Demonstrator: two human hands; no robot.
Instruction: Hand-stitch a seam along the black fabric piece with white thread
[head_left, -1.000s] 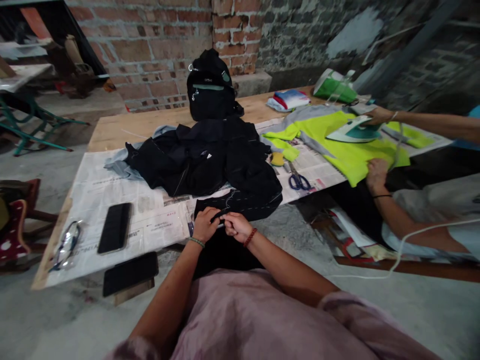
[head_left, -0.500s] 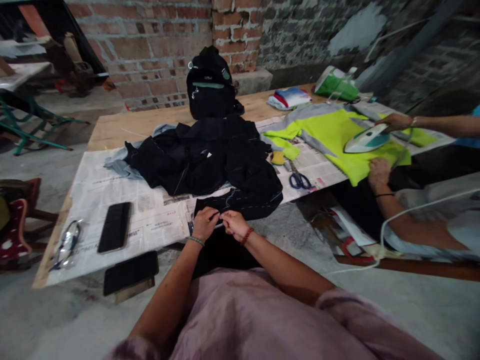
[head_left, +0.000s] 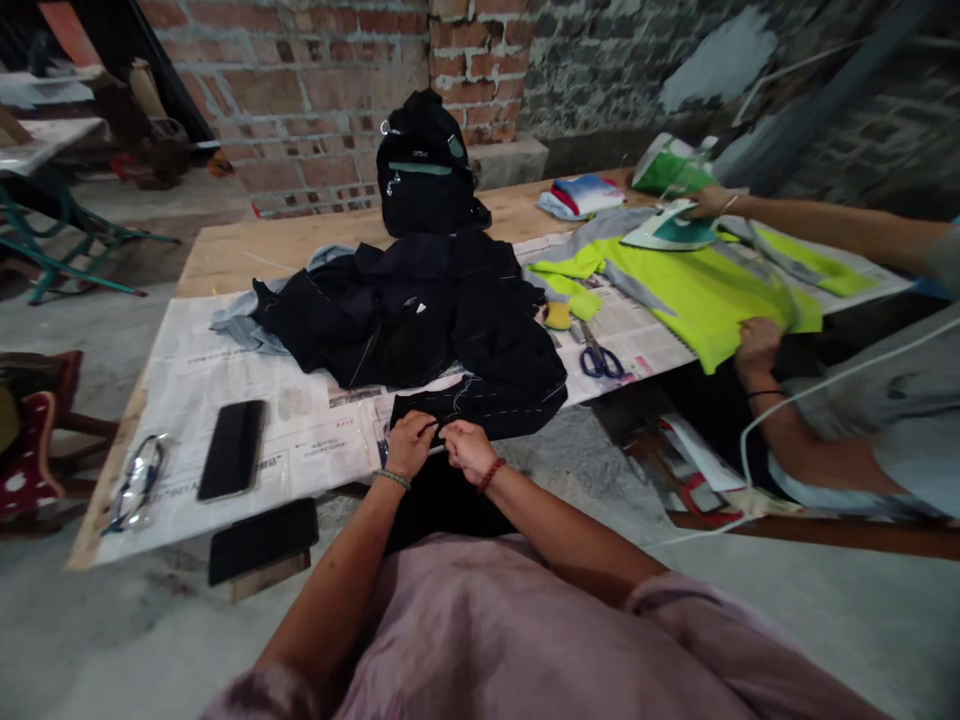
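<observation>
My left hand (head_left: pixel 409 446) is pinching the near edge of the black cloth (head_left: pixel 397 335), its fingers curled shut. My right hand (head_left: pixel 469 450) is sitting curled almost into a fist just beside it; whether it is gripping cloth or something thin, I cannot tell. The cloth is lying heaped on the newspaper (head_left: pixel 292 400) covering the table (head_left: pixel 225 250), white dashed stitches running along its near strip. Scissors (head_left: pixel 601 362) are resting to its right, and a bag (head_left: pixel 425 175) is standing behind it. Leftward, I am seeing 1 phone (head_left: pixel 232 450) and glasses (head_left: pixel 139 482) on the newspaper. At far right, another person's hand (head_left: pixel 709 203) is holding an iron (head_left: pixel 671 230) over a yellow garment (head_left: pixel 697 295).
</observation>
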